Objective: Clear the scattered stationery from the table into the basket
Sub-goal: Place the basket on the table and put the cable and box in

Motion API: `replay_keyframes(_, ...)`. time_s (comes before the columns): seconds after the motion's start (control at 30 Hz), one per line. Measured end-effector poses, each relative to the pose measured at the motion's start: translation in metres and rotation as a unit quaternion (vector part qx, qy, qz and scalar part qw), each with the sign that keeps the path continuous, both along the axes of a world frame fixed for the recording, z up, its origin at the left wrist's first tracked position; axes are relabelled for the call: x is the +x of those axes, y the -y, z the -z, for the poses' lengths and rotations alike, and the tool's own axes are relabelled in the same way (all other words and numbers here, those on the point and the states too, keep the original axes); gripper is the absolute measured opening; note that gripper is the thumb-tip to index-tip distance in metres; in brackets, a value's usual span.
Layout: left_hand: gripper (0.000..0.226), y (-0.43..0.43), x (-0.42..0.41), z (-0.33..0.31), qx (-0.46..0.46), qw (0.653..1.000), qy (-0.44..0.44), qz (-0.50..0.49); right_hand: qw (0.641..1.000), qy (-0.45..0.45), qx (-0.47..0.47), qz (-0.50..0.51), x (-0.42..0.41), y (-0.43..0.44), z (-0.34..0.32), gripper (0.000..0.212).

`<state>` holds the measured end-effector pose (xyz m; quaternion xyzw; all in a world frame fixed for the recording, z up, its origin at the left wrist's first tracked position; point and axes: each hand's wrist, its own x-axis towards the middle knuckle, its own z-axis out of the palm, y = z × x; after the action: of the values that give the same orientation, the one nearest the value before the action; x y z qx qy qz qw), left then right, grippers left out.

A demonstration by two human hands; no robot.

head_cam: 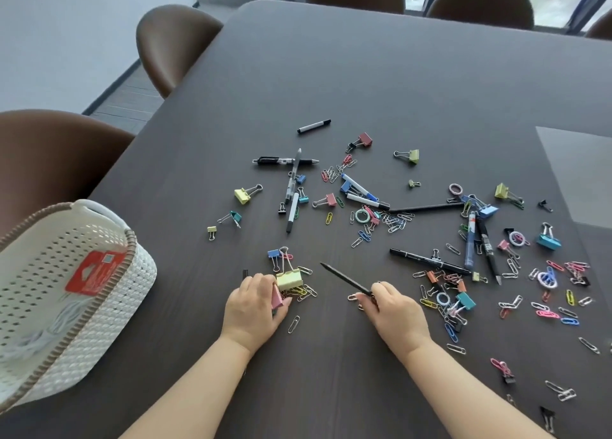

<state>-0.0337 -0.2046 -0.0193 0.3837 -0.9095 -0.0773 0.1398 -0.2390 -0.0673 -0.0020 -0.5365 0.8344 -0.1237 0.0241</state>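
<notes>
Pens, markers, binder clips and paper clips lie scattered over the dark table (381, 74). My left hand (253, 309) is closed around a pink binder clip (277, 297) and touches a small heap with a large yellow binder clip (289, 280) and several paper clips. My right hand (394, 309) grips a black pencil (344, 278) that points up and to the left, with a paper clip under its fingers. The white woven basket (126, 293) stands at the left edge of the table, tilted, with a red label inside.
Black pens (286, 161) and white markers (314, 126) lie in the middle of the table; a dense patch of clips and pens (480, 240) spreads to the right. Brown chairs (172, 41) ring the table. A grey mat (579, 173) lies at the right.
</notes>
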Motion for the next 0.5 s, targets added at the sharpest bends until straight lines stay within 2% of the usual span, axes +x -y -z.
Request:
replay_keyframes(0.07,0.035,-0.006,0.004,-0.004,0.011,1.0,0.01,0.018,0.998,0.057,-0.013,0.023,0.005,0.001,-0.014,0.046)
replay_keyframes(0.1,0.044,-0.009,0.007,-0.006,0.019,0.999,0.017,0.025,0.994,0.098,-0.018,0.034,0.008,0.002,-0.018,0.041)
replay_keyframes(0.2,0.058,-0.016,0.016,-0.024,0.058,0.998,-0.006,-0.002,0.983,0.182,-0.023,0.019,0.022,0.011,-0.036,0.046)
replay_keyframes(0.27,0.052,-0.02,0.023,-0.047,0.076,0.993,-0.088,-0.037,0.979,0.204,-0.03,-0.007,0.032,0.022,-0.053,0.045)
replay_keyframes(0.37,0.034,-0.018,0.043,-0.102,0.035,0.974,-0.211,-0.069,0.969,0.235,-0.058,-0.043,0.05,0.047,-0.075,0.044)
replay_keyframes(0.43,0.028,-0.003,0.072,-0.137,-0.008,0.964,-0.246,-0.097,0.96,0.262,-0.083,-0.055,0.064,0.066,-0.088,0.043)
replay_keyframes(0.5,0.027,0.024,0.112,-0.159,-0.023,0.96,-0.228,-0.16,0.952,0.284,-0.092,-0.065,0.081,0.086,-0.096,0.043)
